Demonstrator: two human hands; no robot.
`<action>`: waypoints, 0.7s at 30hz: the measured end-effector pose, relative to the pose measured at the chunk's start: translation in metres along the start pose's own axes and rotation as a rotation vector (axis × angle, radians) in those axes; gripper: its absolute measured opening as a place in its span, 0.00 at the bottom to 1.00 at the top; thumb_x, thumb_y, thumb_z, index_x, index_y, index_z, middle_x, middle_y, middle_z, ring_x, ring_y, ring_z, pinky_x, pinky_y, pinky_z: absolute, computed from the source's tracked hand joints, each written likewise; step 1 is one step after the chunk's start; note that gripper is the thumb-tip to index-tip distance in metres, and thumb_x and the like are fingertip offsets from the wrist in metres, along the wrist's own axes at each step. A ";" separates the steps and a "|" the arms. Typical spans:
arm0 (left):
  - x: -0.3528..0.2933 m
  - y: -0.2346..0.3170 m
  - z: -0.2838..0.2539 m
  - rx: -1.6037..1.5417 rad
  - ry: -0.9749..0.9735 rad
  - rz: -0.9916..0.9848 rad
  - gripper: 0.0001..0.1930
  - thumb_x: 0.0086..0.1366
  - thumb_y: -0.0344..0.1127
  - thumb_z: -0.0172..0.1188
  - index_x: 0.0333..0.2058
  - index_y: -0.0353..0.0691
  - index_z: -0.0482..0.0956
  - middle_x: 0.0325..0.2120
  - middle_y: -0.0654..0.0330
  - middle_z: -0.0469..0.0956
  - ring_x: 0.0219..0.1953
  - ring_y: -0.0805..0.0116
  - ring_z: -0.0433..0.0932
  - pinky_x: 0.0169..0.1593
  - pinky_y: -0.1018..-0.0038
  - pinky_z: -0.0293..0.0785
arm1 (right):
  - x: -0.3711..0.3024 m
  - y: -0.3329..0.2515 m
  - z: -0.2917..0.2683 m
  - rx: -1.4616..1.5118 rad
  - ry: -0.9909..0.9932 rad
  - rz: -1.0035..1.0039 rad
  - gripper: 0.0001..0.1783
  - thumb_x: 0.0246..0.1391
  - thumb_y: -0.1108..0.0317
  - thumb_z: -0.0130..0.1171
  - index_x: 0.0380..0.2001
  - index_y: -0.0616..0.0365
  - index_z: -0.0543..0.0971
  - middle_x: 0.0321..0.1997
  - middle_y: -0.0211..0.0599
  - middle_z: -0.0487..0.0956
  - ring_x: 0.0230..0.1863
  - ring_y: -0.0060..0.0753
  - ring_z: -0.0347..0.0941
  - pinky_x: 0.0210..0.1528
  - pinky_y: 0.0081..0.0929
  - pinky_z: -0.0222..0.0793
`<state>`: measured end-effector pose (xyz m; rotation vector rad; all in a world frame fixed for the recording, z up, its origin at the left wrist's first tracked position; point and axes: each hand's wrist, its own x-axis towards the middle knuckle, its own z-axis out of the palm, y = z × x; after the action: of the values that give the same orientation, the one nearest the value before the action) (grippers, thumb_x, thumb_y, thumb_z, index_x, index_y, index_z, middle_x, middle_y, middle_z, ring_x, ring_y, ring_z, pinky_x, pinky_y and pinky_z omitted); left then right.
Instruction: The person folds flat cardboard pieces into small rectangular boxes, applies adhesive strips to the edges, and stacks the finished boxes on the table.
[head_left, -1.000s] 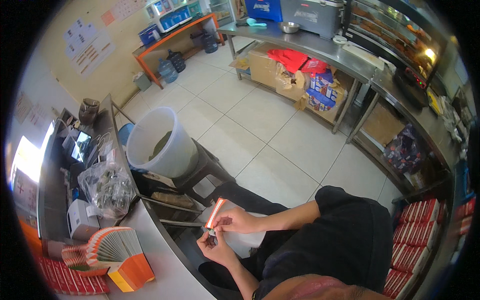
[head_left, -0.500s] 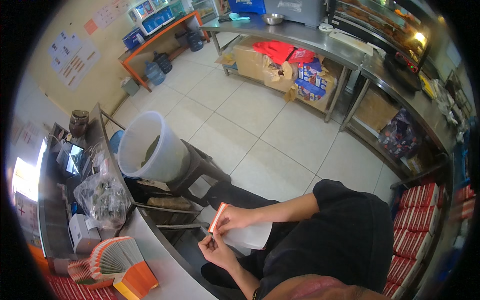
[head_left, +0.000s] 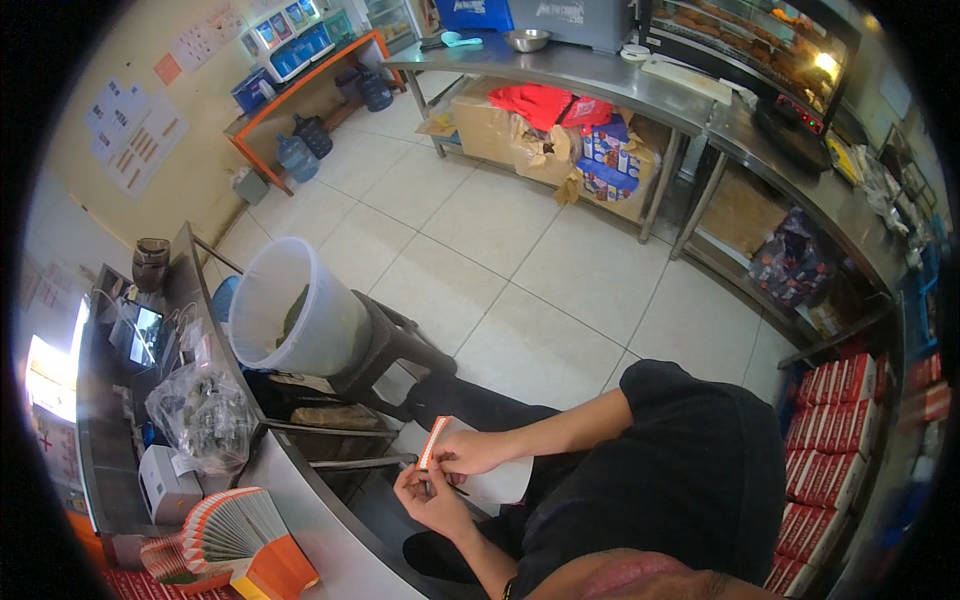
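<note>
Both hands meet over my lap on a flat, folded orange-and-white carton that stands upright. My right hand pinches its middle from the right. My left hand grips its lower end from below. A white sheet or bag lies across my lap under the hands. I sit in a black shirt beside a steel counter, with a fanned stack of the same flat orange cartons on it to the left of my hands.
A white bucket sits on a dark stool just beyond my knees. A clear plastic bag and a small screen are on the counter. Red-and-white boxes are stacked at right. Steel tables with cardboard boxes underneath line the back.
Both hands stay together on the carton, which looks shorter and more turned than before. The view has shifted a little.
</note>
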<state>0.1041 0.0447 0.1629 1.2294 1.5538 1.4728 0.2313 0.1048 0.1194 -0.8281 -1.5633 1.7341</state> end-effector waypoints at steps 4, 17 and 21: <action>0.010 -0.021 -0.033 -0.291 0.078 -0.085 0.22 0.67 0.24 0.63 0.57 0.39 0.65 0.42 0.61 0.71 0.42 0.71 0.75 0.47 0.75 0.76 | -0.024 -0.085 -0.019 -0.353 0.124 -0.194 0.13 0.61 0.60 0.64 0.42 0.59 0.81 0.30 0.38 0.82 0.29 0.32 0.81 0.34 0.31 0.76; 0.007 -0.030 -0.043 -0.448 0.056 -0.496 0.14 0.64 0.21 0.62 0.48 0.28 0.78 0.40 0.56 0.81 0.40 0.66 0.82 0.47 0.70 0.80 | 0.018 -0.010 -0.031 0.037 -0.259 0.239 0.19 0.65 0.58 0.63 0.49 0.63 0.84 0.44 0.31 0.84 0.42 0.17 0.77 0.46 0.23 0.75; -0.006 -0.047 -0.036 -0.598 0.205 -0.553 0.14 0.71 0.35 0.62 0.44 0.26 0.80 0.36 0.59 0.82 0.35 0.74 0.81 0.38 0.77 0.76 | 0.009 -0.001 0.010 0.455 -0.014 0.352 0.20 0.70 0.59 0.56 0.53 0.65 0.81 0.44 0.34 0.85 0.39 0.19 0.80 0.42 0.21 0.77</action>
<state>0.0640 0.0293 0.1219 0.2816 1.2843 1.5392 0.2177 0.1063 0.1207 -0.8891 -1.0021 2.2350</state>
